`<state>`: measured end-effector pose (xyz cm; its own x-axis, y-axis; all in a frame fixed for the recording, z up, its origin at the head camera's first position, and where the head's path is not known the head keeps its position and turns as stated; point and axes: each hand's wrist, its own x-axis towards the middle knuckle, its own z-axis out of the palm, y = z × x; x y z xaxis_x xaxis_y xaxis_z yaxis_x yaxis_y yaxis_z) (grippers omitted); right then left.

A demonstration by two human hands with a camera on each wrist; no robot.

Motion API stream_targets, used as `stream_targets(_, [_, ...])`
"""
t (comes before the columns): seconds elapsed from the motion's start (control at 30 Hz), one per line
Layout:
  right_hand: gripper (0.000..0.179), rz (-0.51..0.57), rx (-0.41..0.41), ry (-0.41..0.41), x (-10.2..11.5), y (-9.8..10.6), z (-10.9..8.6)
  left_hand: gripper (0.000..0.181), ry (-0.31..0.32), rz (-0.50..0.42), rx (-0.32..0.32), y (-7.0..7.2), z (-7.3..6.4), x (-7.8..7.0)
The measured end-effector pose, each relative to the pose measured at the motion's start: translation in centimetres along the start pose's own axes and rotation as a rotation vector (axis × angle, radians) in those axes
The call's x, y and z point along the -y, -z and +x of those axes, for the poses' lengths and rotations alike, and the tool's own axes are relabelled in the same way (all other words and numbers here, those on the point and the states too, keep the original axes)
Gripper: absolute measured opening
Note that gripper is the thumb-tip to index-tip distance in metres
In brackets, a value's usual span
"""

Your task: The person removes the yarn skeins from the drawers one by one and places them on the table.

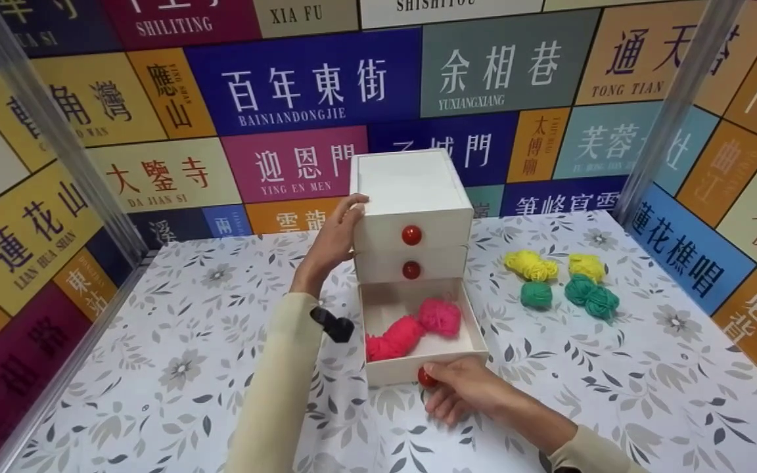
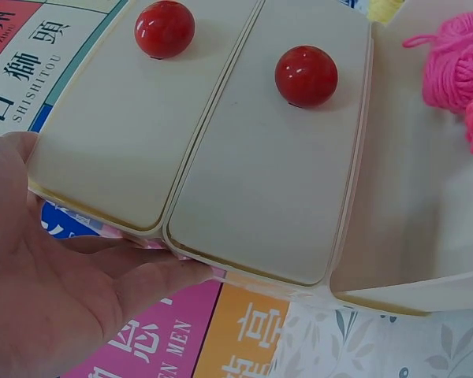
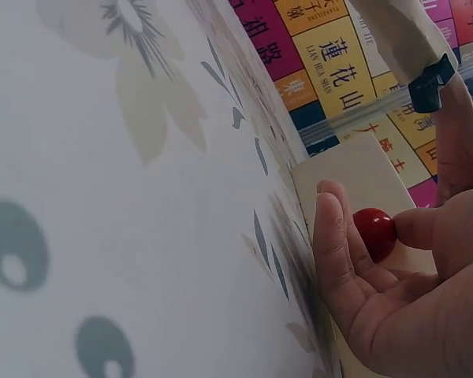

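A white three-drawer box (image 1: 411,180) with round red knobs stands on the table. Its bottom drawer (image 1: 378,374) is pulled out toward me, while the upper two are closed. Pink balls of yarn (image 1: 441,318) lie inside the open drawer. My right hand (image 1: 467,391) pinches the bottom drawer's red knob (image 3: 374,235) between thumb and fingers. Against the box's left side rests my left hand (image 1: 336,236), its thumb near the upper front edge. In the left wrist view, its fingers (image 2: 154,283) lie extended along that side.
Right of the box lie yellow yarn balls (image 1: 531,265) and green yarn balls (image 1: 536,295). A leaf-patterned cloth (image 1: 181,368) covers the table. Behind stands a wall of coloured signs (image 1: 306,85), with clear upright posts (image 1: 674,98) at the corners.
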<state>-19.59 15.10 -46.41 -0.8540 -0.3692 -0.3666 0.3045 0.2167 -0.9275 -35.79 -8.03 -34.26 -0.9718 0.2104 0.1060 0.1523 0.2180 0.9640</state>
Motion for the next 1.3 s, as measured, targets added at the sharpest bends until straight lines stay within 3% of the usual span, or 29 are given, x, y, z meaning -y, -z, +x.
stream_targets(0.73, [0.046, -0.077, 0.088, 0.005, 0.1, -0.8, -1.3, 0.036, -0.019, 0.008, 0.002, 0.2, -0.2, 0.2])
stream_targets(0.97, [0.053, -0.307, 0.026, 0.010, 1.2, -0.6, -2.0, 0.037, -0.014, -0.004, -0.002, 0.1, 0.0, 0.3])
stream_targets(1.1, [0.050, -0.422, -0.011, 0.062, 2.9, -0.3, -2.6, 0.037, -0.006, -0.006, 0.003, 0.0, 0.1, 0.2])
stream_targets(1.3, [0.033, -0.459, -0.064, 0.210, 5.0, -0.5, -2.3, 0.036, -0.007, -0.010, 0.003, 0.0, 0.0, 0.2])
